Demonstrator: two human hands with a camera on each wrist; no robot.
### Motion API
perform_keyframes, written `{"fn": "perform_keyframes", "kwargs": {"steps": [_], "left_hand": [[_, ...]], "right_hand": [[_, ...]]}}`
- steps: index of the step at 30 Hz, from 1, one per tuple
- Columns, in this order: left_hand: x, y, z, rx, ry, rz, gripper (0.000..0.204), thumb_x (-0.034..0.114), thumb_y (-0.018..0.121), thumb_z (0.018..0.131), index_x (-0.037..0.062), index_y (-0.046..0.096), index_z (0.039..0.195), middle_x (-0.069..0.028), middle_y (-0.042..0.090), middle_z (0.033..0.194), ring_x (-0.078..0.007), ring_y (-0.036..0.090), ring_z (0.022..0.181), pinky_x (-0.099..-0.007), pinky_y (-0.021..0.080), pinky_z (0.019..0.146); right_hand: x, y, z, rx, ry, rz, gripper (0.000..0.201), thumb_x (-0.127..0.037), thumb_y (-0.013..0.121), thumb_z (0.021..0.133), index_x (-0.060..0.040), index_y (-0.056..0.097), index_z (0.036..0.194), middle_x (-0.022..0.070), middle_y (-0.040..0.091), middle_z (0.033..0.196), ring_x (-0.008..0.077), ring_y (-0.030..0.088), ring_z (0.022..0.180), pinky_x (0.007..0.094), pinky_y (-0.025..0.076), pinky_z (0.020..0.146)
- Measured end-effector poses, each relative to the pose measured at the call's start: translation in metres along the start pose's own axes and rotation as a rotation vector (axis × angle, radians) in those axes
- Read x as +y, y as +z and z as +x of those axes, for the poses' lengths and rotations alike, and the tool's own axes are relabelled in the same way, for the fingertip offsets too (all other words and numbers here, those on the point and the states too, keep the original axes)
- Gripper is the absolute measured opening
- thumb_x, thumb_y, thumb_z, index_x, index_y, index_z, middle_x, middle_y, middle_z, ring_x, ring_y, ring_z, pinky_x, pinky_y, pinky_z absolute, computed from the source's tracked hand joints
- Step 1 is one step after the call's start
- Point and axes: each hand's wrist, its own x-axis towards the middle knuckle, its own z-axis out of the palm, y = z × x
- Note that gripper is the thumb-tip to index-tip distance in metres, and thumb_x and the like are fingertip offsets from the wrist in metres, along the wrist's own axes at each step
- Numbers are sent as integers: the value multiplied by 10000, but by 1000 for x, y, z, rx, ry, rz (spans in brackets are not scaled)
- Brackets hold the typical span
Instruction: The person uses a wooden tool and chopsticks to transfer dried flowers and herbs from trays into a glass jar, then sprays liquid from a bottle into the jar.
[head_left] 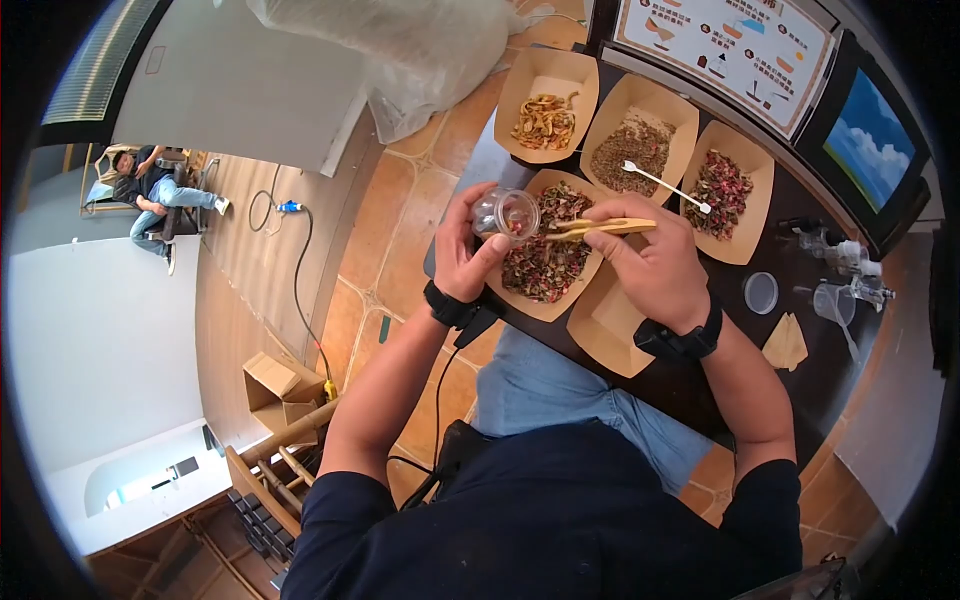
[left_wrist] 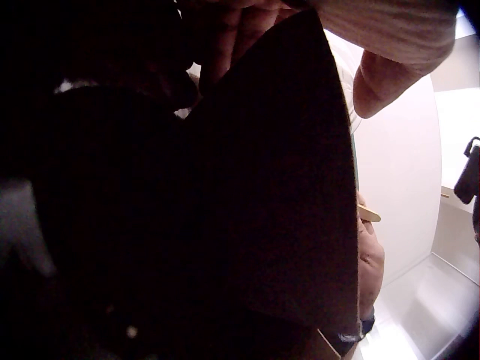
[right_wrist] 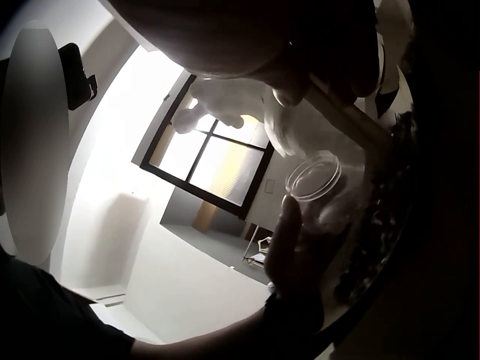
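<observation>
In the head view my left hand [head_left: 466, 250] grips a small clear jar [head_left: 506, 214], tilted with its mouth toward the right; a few reddish bits show inside. My right hand [head_left: 655, 262] pinches wooden tongs [head_left: 615, 226], their tips near the jar's mouth, above a paper tray [head_left: 578, 299] of mixed dried petals [head_left: 545, 268]. The right wrist view shows the jar's round rim [right_wrist: 313, 177] with the left hand [right_wrist: 289, 247] around it. In the left wrist view a dark shape hides most of the left hand's work. Whether the tongs hold anything cannot be told.
Trays of dried slices [head_left: 545, 122], brown grains [head_left: 632, 150] with a white spoon [head_left: 655, 181], and red petals [head_left: 718, 192] stand behind. An empty tray [head_left: 608, 322] lies under my right wrist. A lid [head_left: 761, 293], clear containers [head_left: 835, 302] and a screen [head_left: 868, 140] are at the right.
</observation>
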Motion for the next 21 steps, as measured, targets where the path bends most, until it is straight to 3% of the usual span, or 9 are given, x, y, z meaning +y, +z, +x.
{"fn": "perform_keyframes", "kwargs": {"steps": [7, 10, 21], "left_hand": [[0, 0, -1, 2, -6, -27, 831, 410, 806, 953, -64, 449, 1534, -143, 659, 1360, -212, 637, 1276, -370, 478, 1122], [-5, -1, -1, 3, -6, -32, 833, 406, 806, 953, -66, 445, 1537, -143, 656, 1367, -211, 636, 1279, -371, 478, 1123], [-2, 0, -1, 11, -9, -45, 797, 375, 806, 963, -63, 456, 1529, -142, 651, 1368, -206, 628, 1278, -370, 472, 1130]], "right_hand": [[-10, -13, 3, -54, 53, 21, 142, -4, 780, 940, 20, 733, 1072, 140, 777, 1033, 224, 767, 917, 335, 587, 806], [-4, -7, 4, 44, 37, -23, 157, -3, 781, 940, 25, 739, 1088, 144, 782, 1038, 213, 764, 924, 328, 591, 820], [-18, -9, -1, -200, 19, 33, 145, -9, 796, 898, 24, 752, 1033, 145, 776, 977, 223, 753, 867, 335, 580, 790]]}}
